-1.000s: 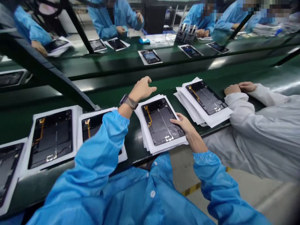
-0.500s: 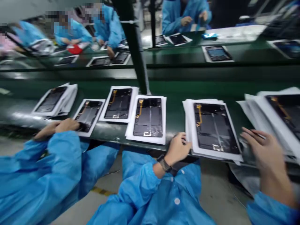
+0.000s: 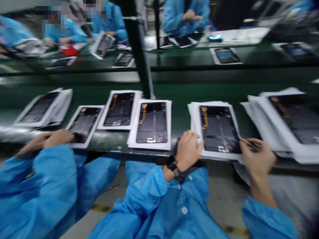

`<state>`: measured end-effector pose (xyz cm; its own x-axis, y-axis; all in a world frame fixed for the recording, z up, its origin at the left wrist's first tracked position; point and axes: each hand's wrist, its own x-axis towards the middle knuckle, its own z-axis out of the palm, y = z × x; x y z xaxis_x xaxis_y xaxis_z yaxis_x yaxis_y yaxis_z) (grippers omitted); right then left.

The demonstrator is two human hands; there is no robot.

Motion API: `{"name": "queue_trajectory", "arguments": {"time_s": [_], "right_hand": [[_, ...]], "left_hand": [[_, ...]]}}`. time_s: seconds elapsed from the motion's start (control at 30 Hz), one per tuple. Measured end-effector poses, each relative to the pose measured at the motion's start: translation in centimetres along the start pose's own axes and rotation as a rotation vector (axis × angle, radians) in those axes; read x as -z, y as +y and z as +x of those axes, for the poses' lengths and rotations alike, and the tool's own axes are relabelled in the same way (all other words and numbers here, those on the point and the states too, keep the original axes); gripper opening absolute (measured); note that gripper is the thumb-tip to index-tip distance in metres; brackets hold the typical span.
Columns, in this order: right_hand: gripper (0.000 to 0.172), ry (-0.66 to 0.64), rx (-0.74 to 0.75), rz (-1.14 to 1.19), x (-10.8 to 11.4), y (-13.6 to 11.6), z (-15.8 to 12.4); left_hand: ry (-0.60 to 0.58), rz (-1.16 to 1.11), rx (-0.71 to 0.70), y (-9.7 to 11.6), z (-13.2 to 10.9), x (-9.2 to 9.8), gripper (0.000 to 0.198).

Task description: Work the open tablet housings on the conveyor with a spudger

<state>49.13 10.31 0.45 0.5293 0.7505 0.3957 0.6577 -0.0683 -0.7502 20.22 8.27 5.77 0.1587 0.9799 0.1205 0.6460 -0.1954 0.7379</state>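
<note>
A dark tablet panel (image 3: 219, 129) with an orange flex cable lies on a stack of white sheets (image 3: 195, 121) at the bench's front edge. My left hand (image 3: 188, 151), with a watch on its wrist, is closed at the stack's left edge, its fingers curled and partly hidden. At the panel's lower right corner, my right hand (image 3: 259, 157) pinches a thin dark tool (image 3: 249, 143), perhaps tweezers. The tool's end reaches the panel's right edge; what it touches there is too blurred to tell.
More tablet panels on white sheets lie to the left (image 3: 152, 122) and at the right (image 3: 294, 116). A green post (image 3: 138, 53) rises behind. On my left a co-worker's hands (image 3: 58, 137) work at another panel. Blue-clad people sit across the bench.
My right hand has moved left with the thin tool, from beside the stack to the panel's right edge. My left hand stays at the left edge, fingers more curled. The view has shifted slightly.
</note>
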Motion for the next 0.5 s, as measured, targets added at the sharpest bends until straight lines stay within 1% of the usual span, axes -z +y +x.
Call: {"name": "queue_trajectory", "arguments": {"time_s": [0.07, 0.13, 0.2, 0.27, 0.4, 0.5], "right_hand": [[0.030, -0.003, -0.005, -0.015, 0.3, -0.7, -0.3], [0.031, 0.006, -0.023, -0.033, 0.6, -0.6, -0.5], [0.032, 0.004, -0.064, 0.033, 1.0, -0.4, -0.8], [0.031, 0.039, -0.098, 0.079, 1.4, -0.3, -1.2], [0.030, 0.022, -0.134, 0.128, 1.9, -0.5, -2.0], [0.030, -0.008, -0.152, 0.128, 1.9, -0.9, -2.4]], "left_hand": [[-0.044, -0.010, -0.051, -0.2, 0.3, 0.0, 0.010], [-0.072, -0.015, -0.076, -0.7, 0.9, -0.1, 0.011], [-0.081, -0.010, -0.080, -1.2, 1.2, -0.3, 0.011], [-0.084, 0.007, -0.076, -1.4, 1.2, -0.4, 0.010], [-0.092, 0.052, -0.038, -0.7, 0.7, -0.8, 0.003], [-0.100, 0.076, 0.001, -0.1, 0.5, -1.1, 0.005]]}}
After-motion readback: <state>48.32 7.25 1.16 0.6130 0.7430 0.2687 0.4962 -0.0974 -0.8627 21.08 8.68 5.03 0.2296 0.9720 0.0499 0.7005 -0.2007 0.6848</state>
